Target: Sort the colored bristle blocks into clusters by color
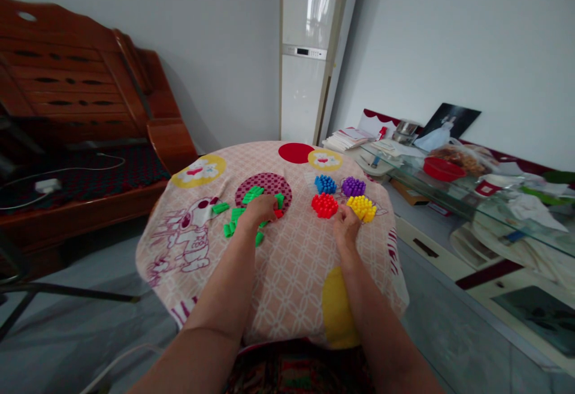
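My left hand (260, 209) reaches over a loose scatter of green plastic pieces (233, 217), its fingers bent together. A small red piece (279, 214) shows at its fingertips, and the fingers seem to close on it. My right hand (346, 223) is pinched between a red cluster of knobbed pieces (324, 205) and a yellow cluster (362, 208). Whatever lies in that pinch, if anything, is hidden. Just behind are a blue cluster (325, 184) and a purple cluster (353, 187). One green piece (220, 208) lies apart at the left.
A patterned cloth (287, 286) covers the round table. Along the right runs a glass-topped cabinet (467, 196) holding papers, a red bowl (444, 169) and bags. A wooden bench (76, 94) stands at the left, a tall white appliance (303, 82) behind.
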Demonstrator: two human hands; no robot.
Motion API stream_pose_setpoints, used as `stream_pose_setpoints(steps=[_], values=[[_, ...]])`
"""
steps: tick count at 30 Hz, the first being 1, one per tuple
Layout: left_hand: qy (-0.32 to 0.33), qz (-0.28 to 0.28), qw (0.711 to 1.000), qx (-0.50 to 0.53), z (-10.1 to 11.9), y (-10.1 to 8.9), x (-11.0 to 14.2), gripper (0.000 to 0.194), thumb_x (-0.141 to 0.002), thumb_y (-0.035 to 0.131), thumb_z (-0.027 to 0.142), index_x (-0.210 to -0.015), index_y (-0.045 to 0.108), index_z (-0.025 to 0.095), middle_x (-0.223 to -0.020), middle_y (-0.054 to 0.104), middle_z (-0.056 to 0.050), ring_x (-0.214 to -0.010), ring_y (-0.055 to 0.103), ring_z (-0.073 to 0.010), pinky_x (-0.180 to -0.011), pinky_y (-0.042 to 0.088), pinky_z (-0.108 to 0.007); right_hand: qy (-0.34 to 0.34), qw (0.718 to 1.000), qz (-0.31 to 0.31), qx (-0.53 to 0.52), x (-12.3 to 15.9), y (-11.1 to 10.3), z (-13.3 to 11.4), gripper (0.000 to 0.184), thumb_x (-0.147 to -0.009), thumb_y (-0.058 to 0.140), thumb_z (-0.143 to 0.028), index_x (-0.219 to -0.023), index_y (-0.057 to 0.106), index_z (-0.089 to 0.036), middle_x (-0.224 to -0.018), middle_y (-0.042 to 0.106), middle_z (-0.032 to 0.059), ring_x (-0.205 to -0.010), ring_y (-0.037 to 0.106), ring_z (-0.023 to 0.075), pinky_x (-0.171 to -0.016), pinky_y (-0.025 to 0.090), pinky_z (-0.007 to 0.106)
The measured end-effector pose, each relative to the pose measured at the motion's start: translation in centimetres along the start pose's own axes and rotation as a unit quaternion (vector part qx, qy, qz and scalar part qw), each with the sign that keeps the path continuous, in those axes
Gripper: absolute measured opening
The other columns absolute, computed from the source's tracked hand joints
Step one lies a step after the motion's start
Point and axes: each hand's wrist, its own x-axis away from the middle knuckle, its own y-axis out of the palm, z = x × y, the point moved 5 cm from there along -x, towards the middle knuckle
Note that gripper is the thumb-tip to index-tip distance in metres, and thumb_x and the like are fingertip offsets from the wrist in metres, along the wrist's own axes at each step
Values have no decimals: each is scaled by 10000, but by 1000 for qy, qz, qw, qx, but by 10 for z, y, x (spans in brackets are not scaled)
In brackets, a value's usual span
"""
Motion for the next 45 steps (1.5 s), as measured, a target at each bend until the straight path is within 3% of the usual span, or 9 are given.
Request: stream_pose_setpoints(steps=[4,7,13,23,34,41,45], values=[[34,30,998,51,12,-2,-2,68,-643,704,150,-704,703,178,-670,669,-6,-655,599,-158,-583,394,-237,-4,1000,4,7,0,1,1,338,-725,432,-211,-898,716,-151,-802,717,93,-757,622,210,-721,481,308],[96,73,979,163,34,-1,-5,189,-685,691,183,-870,731,172,-773,721,-20,-710,643,-154,-644,456,-229,-7,1000,13,13,1,1,1,340,-735,432,-215,-900,725,-163,-815,730,92,-775,628,215,-737,488,314],[142,79,945,284,68,22,-14,197,-700,699,176,-896,704,155,-810,734,-23,-700,660,-136,-661,511,-225,-2,1000,0,19,1,0,-1,368,-741,435,-213,-935,736,-130,-872,737,129,-815,643,241,-795,500,353],[110,114,946,281,70,36,-16,300,-729,678,198,-1026,704,162,-873,731,-31,-766,668,-147,-718,515,-237,8,1000,-1,12,1,-3,-7,345,-744,441,-210,-904,734,-122,-807,724,122,-748,624,219,-724,483,320],[62,136,952,267,77,45,-15,161,-699,664,179,-854,654,138,-804,696,-28,-720,617,-140,-666,465,-237,1,1000,3,14,2,-1,-5,351,-732,432,-195,-913,726,-131,-847,728,127,-794,628,233,-771,486,348],[79,160,957,230,87,52,-14,173,-708,655,169,-875,622,142,-814,681,-33,-719,597,-149,-674,462,-258,-16,1000,4,11,2,-2,-4,354,-734,432,-221,-906,728,-132,-836,731,124,-763,618,222,-743,479,331],[80,155,962,211,83,50,-14,221,-735,638,143,-955,630,138,-915,702,-71,-823,634,-177,-742,486,-274,-10,1000,4,8,3,-2,-5,344,-718,436,-211,-894,726,-154,-810,729,95,-745,607,208,-736,478,316]])
